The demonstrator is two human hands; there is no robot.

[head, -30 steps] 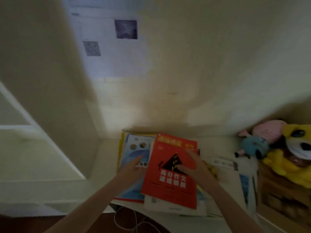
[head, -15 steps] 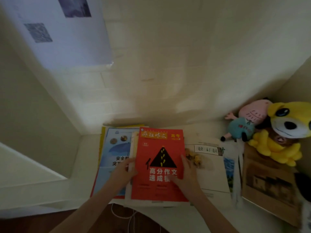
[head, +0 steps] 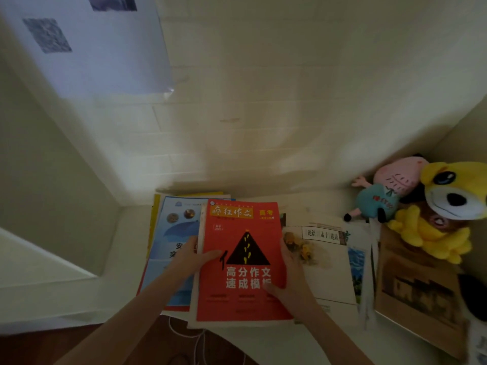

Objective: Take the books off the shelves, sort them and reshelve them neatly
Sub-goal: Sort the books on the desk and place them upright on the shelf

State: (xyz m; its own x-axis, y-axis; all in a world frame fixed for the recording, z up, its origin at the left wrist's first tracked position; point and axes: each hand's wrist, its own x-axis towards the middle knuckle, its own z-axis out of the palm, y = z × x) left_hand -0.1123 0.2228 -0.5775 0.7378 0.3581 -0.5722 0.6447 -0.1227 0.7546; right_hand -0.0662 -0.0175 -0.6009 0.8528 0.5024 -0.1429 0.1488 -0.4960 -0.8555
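Left hand, right hand round edges of red book (topmost)

Desk set against the wall, in a corner.

- Top book: lies flat on a stack at the desk's near edge, in front of me.
- My left hand holds its left edge and my right hand its right edge, thumbs on the cover.
- Left book: under the stack, sticking out to the left.
- Middle book: flat, just right of the stack.
- Far book: right again, with thin books between.
- Plush toys: back right corner, one resting on the far book.
- Paper sheet: on the wall, upper left.
- Cable: below the desk edge.
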